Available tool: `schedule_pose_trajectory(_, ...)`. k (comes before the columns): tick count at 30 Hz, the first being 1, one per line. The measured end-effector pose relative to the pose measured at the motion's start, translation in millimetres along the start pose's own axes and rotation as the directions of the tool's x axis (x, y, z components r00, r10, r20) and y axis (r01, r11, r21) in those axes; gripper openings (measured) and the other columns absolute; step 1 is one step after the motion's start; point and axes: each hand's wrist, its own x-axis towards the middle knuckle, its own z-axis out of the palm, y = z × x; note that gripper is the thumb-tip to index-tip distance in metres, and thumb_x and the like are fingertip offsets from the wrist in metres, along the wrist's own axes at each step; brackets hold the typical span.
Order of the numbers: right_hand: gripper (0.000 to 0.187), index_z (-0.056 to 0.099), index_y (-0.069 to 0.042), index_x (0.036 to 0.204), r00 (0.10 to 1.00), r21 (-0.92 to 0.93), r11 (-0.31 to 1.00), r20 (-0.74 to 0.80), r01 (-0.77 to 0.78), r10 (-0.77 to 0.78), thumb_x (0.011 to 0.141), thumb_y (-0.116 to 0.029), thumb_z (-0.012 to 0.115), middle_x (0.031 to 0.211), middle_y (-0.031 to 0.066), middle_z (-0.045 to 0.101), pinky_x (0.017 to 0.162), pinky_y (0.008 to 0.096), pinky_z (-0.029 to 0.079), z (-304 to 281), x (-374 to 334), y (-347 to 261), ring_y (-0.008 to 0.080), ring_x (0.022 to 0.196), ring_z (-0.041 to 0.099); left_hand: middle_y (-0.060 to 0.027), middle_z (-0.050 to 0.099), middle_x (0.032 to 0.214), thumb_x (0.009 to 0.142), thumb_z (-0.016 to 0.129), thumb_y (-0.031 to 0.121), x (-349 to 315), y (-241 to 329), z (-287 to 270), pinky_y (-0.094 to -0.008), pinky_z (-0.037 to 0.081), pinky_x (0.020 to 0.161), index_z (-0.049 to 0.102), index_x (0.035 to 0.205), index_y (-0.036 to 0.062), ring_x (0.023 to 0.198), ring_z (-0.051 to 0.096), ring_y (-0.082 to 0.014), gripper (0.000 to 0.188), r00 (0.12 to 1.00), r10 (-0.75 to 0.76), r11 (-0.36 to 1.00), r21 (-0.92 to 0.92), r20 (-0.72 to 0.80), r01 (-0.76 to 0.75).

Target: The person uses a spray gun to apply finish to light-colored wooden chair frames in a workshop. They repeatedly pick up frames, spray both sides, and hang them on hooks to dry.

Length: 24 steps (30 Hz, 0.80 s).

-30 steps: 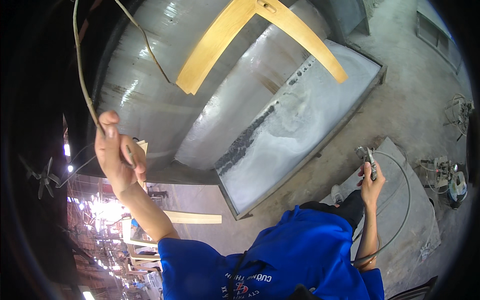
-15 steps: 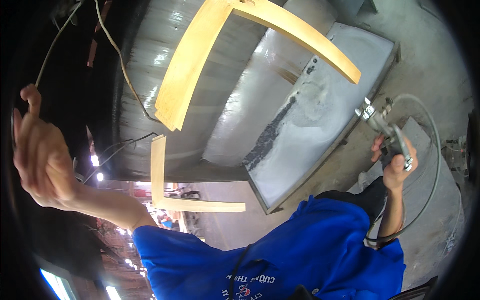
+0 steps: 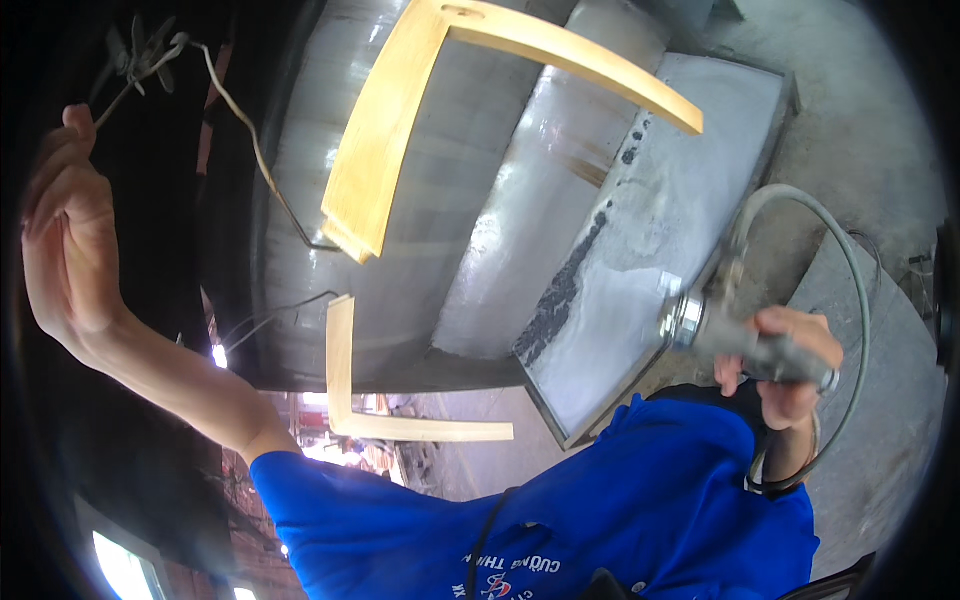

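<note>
Raised at the far left, my left hand (image 3: 75,220) has its fingers curled at the lower end of a thin metal wire hanger (image 3: 112,112), which seems pinched there. My right hand (image 3: 795,365) is wrapped round a metal spray gun (image 3: 700,325), blurred by motion, its silver head turned left. A grey hose (image 3: 868,290) loops from the gun round past my right forearm. Between my hands hangs a pale yellow L-shaped wooden piece (image 3: 385,140) on a bent wire (image 3: 262,165). Below it is a second L-shaped wooden piece (image 3: 341,365), apart from both hands.
Behind the wood stands a grey, shiny metal panel wall (image 3: 500,210). At its foot lies a framed trough (image 3: 690,140) with whitish liquid or residue and dark flecks. A grey board (image 3: 850,440) lies on the floor at right. Bright lights show at the lower left.
The spray gun has swung down and left, its head now pointing left across the trough. My left hand has shifted slightly up, and the view has moved so the wooden pieces appear a little displaced.
</note>
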Motion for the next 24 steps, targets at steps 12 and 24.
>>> schedule_pose_trajectory(12, 0.035, 0.063, -0.002, 0.108, 0.594, -0.12, 0.853, -0.766, -0.508, 0.246, 0.108, -0.037, 0.057, 0.083, 0.0052, 0.065, 0.043, 0.0239, 0.042, -50, 13, 69, 0.0101, 0.065, 0.061, -0.011, 0.048, 0.086, 0.115, 0.025, 0.015, -22, -20, -20, -0.026, 0.047, 0.052, 0.018, 0.143, -0.0084, 0.06, 0.053, -0.0171, 0.037, 0.997, 0.072, 0.997, -0.031, 0.016, -0.072)
schedule_pose_trajectory(24, 0.029, 0.061, -0.006, 0.092, 0.519, -0.369, 0.566, -0.845, -0.737, 0.125, 0.108, -0.029, 0.056, 0.068, 0.0037, 0.06, 0.039, 0.0297, 0.046, -157, -79, 88, 0.013, 0.055, 0.058, -0.0047, 0.045, 0.045, 0.116, 0.027, 0.028, -136, -129, -143, -0.0235, 0.033, 0.021, 0.014, 0.16, -0.0069, 0.024, 0.039, -0.014, 0.057, 0.76, 0.552, 0.797, 0.485, -0.344, -0.36)
